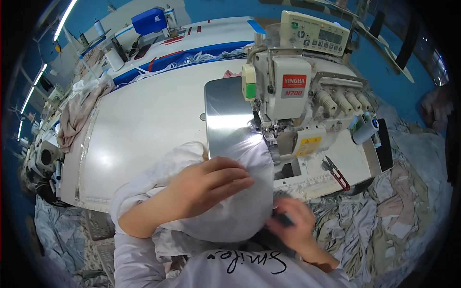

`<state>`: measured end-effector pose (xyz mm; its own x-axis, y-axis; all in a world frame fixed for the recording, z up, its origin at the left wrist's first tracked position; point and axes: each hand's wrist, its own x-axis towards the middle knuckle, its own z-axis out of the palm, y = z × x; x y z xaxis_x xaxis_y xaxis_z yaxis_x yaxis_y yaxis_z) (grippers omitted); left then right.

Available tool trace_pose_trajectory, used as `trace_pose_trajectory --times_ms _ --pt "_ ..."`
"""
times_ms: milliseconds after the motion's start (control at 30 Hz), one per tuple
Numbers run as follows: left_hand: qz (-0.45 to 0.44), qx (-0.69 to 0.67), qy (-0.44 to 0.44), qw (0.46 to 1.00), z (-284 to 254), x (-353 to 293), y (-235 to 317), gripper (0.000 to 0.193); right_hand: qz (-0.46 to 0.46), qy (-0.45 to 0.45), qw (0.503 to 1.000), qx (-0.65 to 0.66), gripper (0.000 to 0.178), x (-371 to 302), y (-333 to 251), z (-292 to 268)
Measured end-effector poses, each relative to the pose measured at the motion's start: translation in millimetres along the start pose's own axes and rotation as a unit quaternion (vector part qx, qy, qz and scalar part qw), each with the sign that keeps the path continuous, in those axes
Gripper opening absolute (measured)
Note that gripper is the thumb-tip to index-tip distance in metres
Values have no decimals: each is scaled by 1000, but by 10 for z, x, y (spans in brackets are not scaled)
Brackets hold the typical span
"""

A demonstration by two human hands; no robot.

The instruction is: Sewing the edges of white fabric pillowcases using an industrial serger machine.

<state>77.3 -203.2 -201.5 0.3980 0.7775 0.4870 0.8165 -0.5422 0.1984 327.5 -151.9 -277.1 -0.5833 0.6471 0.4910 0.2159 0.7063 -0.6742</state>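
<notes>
White fabric (230,216) lies bunched over the near edge of the table and across my lap. Its far end reaches the needle and presser foot area of an overlock sewing machine (292,89). My left hand (213,185) rests on top of the fabric, open, its fingers stretched out towards the right. At the fabric's right edge, below the machine bed, is my right hand (293,223). It is smeared by motion, and I cannot make out whether its fingers hold the cloth. A dark patch shows between its thumb and fingers.
Red-handled thread snips (337,174) lie on the machine's right side, near a blue-grey thread cone (366,131). Heaped grey and beige cloth (374,216) fills the lower right. Behind the white tabletop (139,129) stands another table with a blue machine (150,20).
</notes>
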Motion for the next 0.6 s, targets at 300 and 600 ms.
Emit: trace_pose_trajectory --times_ms 300,600 --pt "108 114 81 984 178 13 -99 29 -184 -21 978 -91 44 833 -171 48" --pt "93 214 125 964 231 -65 7 20 -28 24 980 -195 39 705 15 -24"
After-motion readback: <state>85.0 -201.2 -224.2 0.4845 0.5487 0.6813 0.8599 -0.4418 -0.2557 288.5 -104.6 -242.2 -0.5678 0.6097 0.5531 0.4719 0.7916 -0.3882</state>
